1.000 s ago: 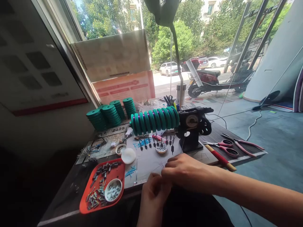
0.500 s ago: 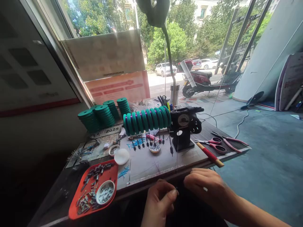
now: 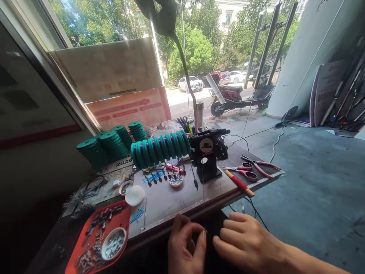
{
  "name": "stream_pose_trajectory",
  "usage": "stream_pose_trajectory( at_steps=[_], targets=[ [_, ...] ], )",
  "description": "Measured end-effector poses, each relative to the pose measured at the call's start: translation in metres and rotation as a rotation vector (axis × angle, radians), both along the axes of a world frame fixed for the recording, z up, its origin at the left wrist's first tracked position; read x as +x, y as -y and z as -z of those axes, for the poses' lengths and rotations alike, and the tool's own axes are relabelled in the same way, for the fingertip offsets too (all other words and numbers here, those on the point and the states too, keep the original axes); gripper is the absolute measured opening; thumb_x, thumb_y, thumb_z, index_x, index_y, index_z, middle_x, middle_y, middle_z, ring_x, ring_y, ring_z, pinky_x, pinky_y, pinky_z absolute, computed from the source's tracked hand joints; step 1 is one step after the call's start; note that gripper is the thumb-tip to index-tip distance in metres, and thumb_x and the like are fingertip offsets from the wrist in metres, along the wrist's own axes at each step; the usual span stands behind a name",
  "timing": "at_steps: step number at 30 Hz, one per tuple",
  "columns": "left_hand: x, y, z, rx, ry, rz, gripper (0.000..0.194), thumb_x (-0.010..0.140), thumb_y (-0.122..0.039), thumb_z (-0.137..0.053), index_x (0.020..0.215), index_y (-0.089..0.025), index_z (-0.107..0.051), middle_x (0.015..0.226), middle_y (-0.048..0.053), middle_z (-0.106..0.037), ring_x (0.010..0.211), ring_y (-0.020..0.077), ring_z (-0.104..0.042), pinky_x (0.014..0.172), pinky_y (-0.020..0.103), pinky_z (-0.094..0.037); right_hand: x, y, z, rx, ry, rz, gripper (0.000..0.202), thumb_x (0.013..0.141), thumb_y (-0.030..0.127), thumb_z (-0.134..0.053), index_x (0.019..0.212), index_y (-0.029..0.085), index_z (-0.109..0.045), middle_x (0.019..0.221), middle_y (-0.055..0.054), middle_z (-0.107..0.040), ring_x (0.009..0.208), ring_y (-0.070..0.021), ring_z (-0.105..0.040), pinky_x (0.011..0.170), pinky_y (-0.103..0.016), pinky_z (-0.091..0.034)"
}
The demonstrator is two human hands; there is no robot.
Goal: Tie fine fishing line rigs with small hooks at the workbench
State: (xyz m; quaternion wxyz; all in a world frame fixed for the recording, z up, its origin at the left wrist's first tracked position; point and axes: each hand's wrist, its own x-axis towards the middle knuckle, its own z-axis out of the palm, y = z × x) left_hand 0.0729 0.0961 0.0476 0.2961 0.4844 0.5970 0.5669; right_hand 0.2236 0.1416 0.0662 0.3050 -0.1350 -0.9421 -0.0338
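Observation:
My left hand [image 3: 186, 243] is in front of the table's near edge, thumb and forefinger pinched together. Something tiny shows at the fingertips, too small to name. To its right, my right hand [image 3: 248, 236] is closed with curled fingers; whatever it may hold is hidden. A thin line [image 3: 203, 192] hangs from the black winding machine [image 3: 209, 152] towards the gap between my hands. The machine carries a row of green ring-shaped spools [image 3: 161, 148], with small dark weights [image 3: 195, 184] dangling below on lines.
On the left, a red tray [image 3: 124, 217] holds metal parts and a white bowl [image 3: 114, 243]. A bowl of beads [image 3: 176, 179] stands under the spools. Scissors [image 3: 245, 173], pliers [image 3: 264, 169] and a red-wrapped stick [image 3: 238, 183] lie at right. Stacked green spools [image 3: 112, 146] stand behind.
The view has turned to the right, so the table and machine appear further left. My left hand still pinches; my right hand stays curled, its back turned more towards me.

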Motion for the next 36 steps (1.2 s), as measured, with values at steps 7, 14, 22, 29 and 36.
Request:
stream_pose_trajectory(
  at_steps=[7,14,22,29,36],
  targets=[
    [-0.029,0.006,-0.028,0.044,-0.192,0.011,0.022,0.075,-0.033,-0.059,0.059,-0.019,-0.062,0.067,0.001,-0.048,0.054,0.0131,-0.044,0.048,0.025,-0.031,-0.048,-0.039,-0.054,-0.142,0.252,-0.167,0.007,0.084,0.013,-0.055,0.084,0.021,-0.055,0.076,0.003,-0.060,0.058,-0.0107,-0.047,0.052,-0.025,-0.028],
    [-0.042,-0.001,-0.015,-0.029,0.038,0.089,0.023,0.075,-0.037,-0.061,0.062,-0.019,-0.062,0.073,0.001,-0.049,0.072,0.0170,-0.050,0.057,0.025,-0.035,-0.066,-0.048,-0.032,-0.313,0.140,-0.174,0.015,0.077,0.008,-0.056,0.069,0.019,-0.048,0.058,0.007,-0.044,0.050,-0.0081,-0.034,0.048,-0.021,-0.023],
    [-0.034,0.003,-0.001,0.345,-0.604,-0.162,0.014,0.082,-0.009,-0.051,0.074,-0.017,-0.060,0.082,0.002,-0.049,0.068,0.0128,-0.051,0.061,0.023,-0.042,-0.069,-0.045,-0.032,-0.486,0.046,-0.059,0.022,0.066,0.004,-0.060,0.064,0.018,-0.044,0.053,0.010,-0.030,0.047,-0.0068,-0.022,0.043,-0.019,-0.019],
    [-0.045,-0.003,-0.006,0.675,-0.989,-0.028,0.022,0.076,0.003,-0.055,0.088,-0.013,-0.061,0.086,0.009,-0.068,0.073,0.0168,-0.057,0.069,0.025,-0.047,-0.079,-0.051,-0.043,-0.671,-0.040,-0.003,0.020,0.076,0.004,-0.053,0.060,0.017,-0.050,0.049,0.008,-0.041,0.046,-0.0062,-0.035,0.046,-0.015,-0.027],
    [-0.031,0.001,-0.008,0.003,0.113,0.040,0.011,0.069,-0.021,-0.064,0.059,-0.018,-0.063,0.069,0.001,-0.065,0.062,0.0131,-0.057,0.055,0.021,-0.042,-0.042,-0.028,-0.027,-0.775,-0.266,0.167,0.008,0.083,0.022,-0.051,0.078,0.018,-0.056,0.069,0.001,-0.056,0.060,-0.0118,-0.046,0.059,-0.022,-0.035]
  ],
)
